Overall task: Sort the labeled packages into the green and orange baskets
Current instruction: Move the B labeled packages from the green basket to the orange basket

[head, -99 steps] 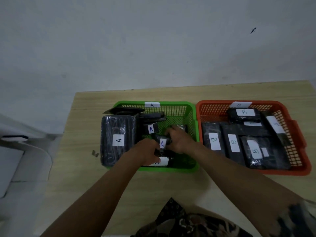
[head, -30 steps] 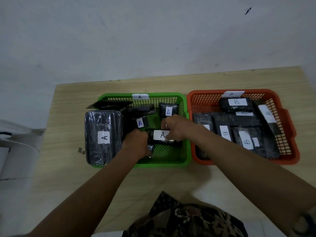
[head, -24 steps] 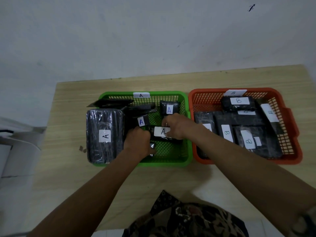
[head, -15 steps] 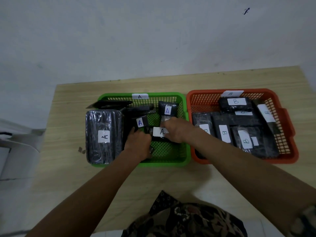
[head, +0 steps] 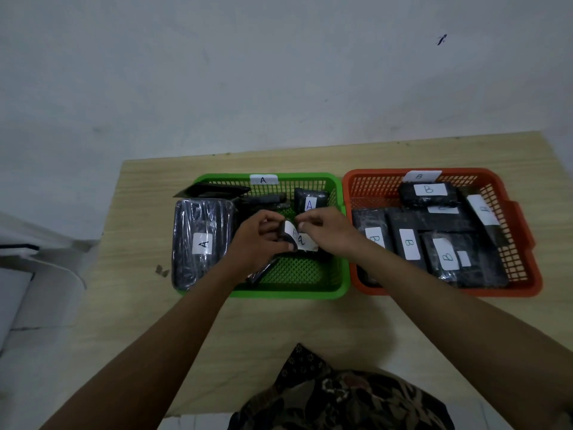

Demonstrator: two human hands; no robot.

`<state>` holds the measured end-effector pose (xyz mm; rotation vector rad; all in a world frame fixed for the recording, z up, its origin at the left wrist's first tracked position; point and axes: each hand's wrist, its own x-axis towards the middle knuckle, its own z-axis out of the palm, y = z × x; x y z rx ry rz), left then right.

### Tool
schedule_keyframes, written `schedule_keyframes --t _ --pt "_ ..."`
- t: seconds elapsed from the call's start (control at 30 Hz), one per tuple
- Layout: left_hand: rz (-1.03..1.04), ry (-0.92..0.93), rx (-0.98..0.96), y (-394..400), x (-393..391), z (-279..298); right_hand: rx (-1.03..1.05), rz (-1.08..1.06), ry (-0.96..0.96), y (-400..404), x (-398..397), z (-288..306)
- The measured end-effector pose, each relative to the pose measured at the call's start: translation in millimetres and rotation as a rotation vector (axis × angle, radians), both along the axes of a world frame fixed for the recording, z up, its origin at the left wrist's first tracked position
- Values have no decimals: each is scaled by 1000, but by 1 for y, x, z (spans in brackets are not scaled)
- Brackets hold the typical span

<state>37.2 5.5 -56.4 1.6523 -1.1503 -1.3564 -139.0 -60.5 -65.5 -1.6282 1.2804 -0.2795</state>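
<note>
Here the left hand (head: 259, 240) grips a small A package (head: 287, 233) over the green basket (head: 336, 268); the right hand (head: 322, 231) pinches its edge — best laid flat, label up.

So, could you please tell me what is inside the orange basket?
The orange basket holds black wrapped packages with white B labels. They overlap, so anything beneath them and an exact count stay hidden.

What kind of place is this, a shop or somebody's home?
Hard to say; probably a plain room set up for sorting. A bare white wall, a wooden table, and green basket and orange basket holding lettered black packages.
</note>
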Motion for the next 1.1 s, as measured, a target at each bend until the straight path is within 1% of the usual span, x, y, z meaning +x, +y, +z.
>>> schedule_keyframes --t 0.07,0.13,0.17,0.2,0.27,0.33,0.43,0.57,0.63,0.73,0.83,0.87,0.93,1.0,1.1 --pt "90 125 -8 0 -4 3 213 -131 -157 3 -1 3" --pt "130 198 -16 1 -8 6 452 -251 -317 8 -4 8" --pt "140 223 -16 1 -10 8 507 -283 -374 9 -7 9" --pt "142 244 -14 1 -11 9 517 -303 -415 9 -9 9" --pt "132 287 13 1 -13 12 457 -347 -454 10 -14 10" --pt "135 347 73 0 -15 13 378 -389 -461 11 -20 13" --pt "164 377 81 -1 -23 13 360 -396 -476 12 -32 16" --pt "161 291 52 -7 -51 11 296 -415 -450 17 -59 18" --pt "124 202 18 -9 -73 7 263 -460 -464 21 -80 19" --pt "43 -77 -98 -10 -110 -1 169 -547 -439 27 -116 20" --pt "-4 -371 -226 -5 -140 -7 59 -603 -328 31 -152 23" --pt "-10 -443 -264 -2 -148 -9 28 -604 -270 34 -163 23" --pt "-6 -521 -306 6 -161 -13 -34 -562 -143 39 -181 20" --pt "33 -534 -277 17 -170 -20 -74 -466 -47 45 -192 16" --pt "98 -540 -87 28 -175 -29 -84 -329 18 57 -193 7"
